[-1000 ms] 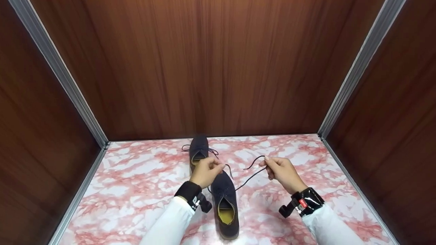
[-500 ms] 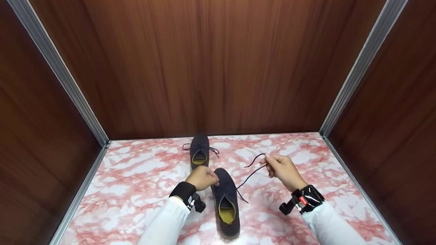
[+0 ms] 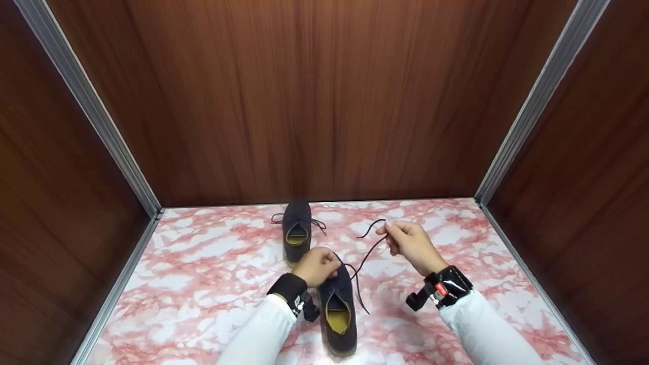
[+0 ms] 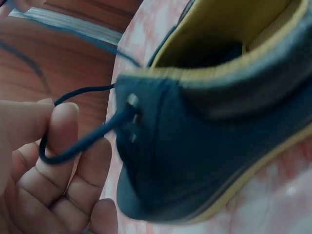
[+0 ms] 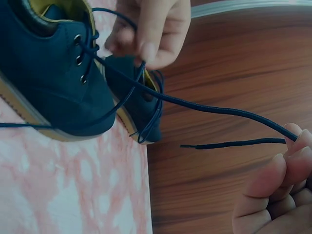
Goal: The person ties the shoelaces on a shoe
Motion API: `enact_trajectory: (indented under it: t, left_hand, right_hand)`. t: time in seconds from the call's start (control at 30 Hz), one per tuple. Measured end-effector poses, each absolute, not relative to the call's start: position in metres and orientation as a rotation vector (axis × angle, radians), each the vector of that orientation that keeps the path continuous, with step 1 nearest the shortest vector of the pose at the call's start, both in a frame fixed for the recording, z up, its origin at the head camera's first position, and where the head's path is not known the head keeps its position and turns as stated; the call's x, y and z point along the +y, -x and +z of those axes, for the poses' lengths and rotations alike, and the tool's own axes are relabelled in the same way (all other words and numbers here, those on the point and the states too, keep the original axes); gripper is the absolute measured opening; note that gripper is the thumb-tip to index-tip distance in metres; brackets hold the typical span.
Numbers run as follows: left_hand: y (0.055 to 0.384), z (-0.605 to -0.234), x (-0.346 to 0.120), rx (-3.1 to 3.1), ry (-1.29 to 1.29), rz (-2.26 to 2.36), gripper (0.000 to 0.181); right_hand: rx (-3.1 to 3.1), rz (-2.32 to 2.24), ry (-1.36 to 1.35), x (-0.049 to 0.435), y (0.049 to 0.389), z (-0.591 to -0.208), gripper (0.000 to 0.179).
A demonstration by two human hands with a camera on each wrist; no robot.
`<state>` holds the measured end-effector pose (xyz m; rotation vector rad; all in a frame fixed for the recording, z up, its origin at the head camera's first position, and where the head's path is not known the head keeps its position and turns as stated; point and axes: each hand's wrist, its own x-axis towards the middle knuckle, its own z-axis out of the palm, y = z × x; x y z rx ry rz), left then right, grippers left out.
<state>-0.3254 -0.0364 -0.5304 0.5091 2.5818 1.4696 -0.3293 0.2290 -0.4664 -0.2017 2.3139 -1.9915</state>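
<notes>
A dark navy lace-up shoe (image 3: 345,291) with a yellow lining stands with its toe pointing away. My left hand (image 3: 315,266) is over its lacing area, thumb and index finger pinching one shoelace (image 4: 85,142), which bends in a loop from the eyelet. This lace's loose end (image 3: 359,294) hangs at the shoe's right side. To the right and raised, my right hand (image 3: 411,243) pinches the other shoelace (image 5: 214,109) between thumb and fingers, its short tip (image 5: 209,146) sticking out. The two laces cross in the right wrist view. Part of the toe is hidden behind my left hand.
Behind and slightly left stands a matching shoe (image 3: 296,213), its laces tied in a bow (image 3: 318,224). The tabletop (image 3: 213,284) has a red and white marbled pattern. Brown wood-grain panels (image 3: 314,101) with metal corner posts (image 3: 537,101) enclose the back and sides.
My left hand went left and down from above the toe, then back right over the lacing. Its lace end now hangs right of the shoe. My right hand shifted slightly left and away, still pinching its lace.
</notes>
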Motion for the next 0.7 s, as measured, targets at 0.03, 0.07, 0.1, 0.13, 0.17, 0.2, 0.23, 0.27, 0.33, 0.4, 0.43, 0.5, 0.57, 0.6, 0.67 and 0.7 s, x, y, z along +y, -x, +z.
enact_trajectory:
  t: [0.03, 0.07, 0.1, 0.13, 0.17, 0.2, 0.23, 0.27, 0.33, 0.4, 0.43, 0.5, 0.57, 0.6, 0.67, 0.7]
  left_hand:
    - [0.325, -0.531, -0.034, 2.589, -0.526, 1.465, 0.013]
    - [0.325, -0.532, -0.032, 2.604, -0.536, 1.453, 0.012]
    - [0.324, -0.532, -0.030, 2.623, -0.552, 1.443, 0.011]
    - [0.324, -0.533, -0.028, 2.639, -0.563, 1.434, 0.010]
    - [0.324, -0.533, -0.027, 2.652, -0.573, 1.426, 0.009]
    - [0.323, -0.533, -0.026, 2.667, -0.582, 1.417, 0.007]
    - [0.323, -0.534, -0.025, 2.678, -0.588, 1.408, 0.006]
    - [0.323, -0.534, -0.024, 2.680, -0.587, 1.401, 0.006]
    - [0.323, -0.534, -0.023, 2.660, -0.579, 1.403, 0.009]
    - [0.322, -0.535, -0.023, 2.633, -0.564, 1.405, 0.013]
    - [0.322, -0.535, -0.023, 2.614, -0.552, 1.411, 0.015]
    - [0.322, -0.535, -0.022, 2.572, -0.528, 1.432, 0.018]
    - [0.321, -0.535, -0.022, 2.542, -0.508, 1.449, 0.021]
    - [0.321, -0.535, -0.021, 2.541, -0.498, 1.446, 0.022]
    - [0.320, -0.536, -0.020, 2.560, -0.483, 1.433, 0.023]
    - [0.320, -0.537, -0.019, 2.577, -0.480, 1.421, 0.023]
  right_hand:
    - [2.319, -1.985, 0.212, 0.227, 0.330, -0.466, 0.032]
    - [2.319, -1.987, 0.210, 0.225, 0.331, -0.465, 0.032]
    - [2.324, -1.980, 0.217, 0.223, 0.332, -0.465, 0.032]
    - [2.333, -1.972, 0.222, 0.220, 0.333, -0.464, 0.033]
    - [2.339, -1.965, 0.229, 0.218, 0.334, -0.463, 0.033]
    - [2.345, -1.959, 0.232, 0.216, 0.334, -0.462, 0.034]
    - [2.346, -1.958, 0.232, 0.214, 0.335, -0.462, 0.035]
    - [2.346, -1.957, 0.233, 0.212, 0.336, -0.461, 0.036]
    - [2.352, -1.950, 0.235, 0.209, 0.337, -0.460, 0.037]
    - [2.369, -1.934, 0.238, 0.206, 0.339, -0.460, 0.037]
    - [2.375, -1.928, 0.238, 0.205, 0.340, -0.460, 0.037]
    - [2.395, -1.907, 0.244, 0.203, 0.342, -0.460, 0.037]
    - [2.414, -1.884, 0.254, 0.201, 0.344, -0.460, 0.038]
    - [2.417, -1.879, 0.255, 0.200, 0.345, -0.460, 0.038]
    - [2.426, -1.862, 0.257, 0.198, 0.347, -0.459, 0.039]
    - [2.430, -1.856, 0.256, 0.197, 0.347, -0.458, 0.038]
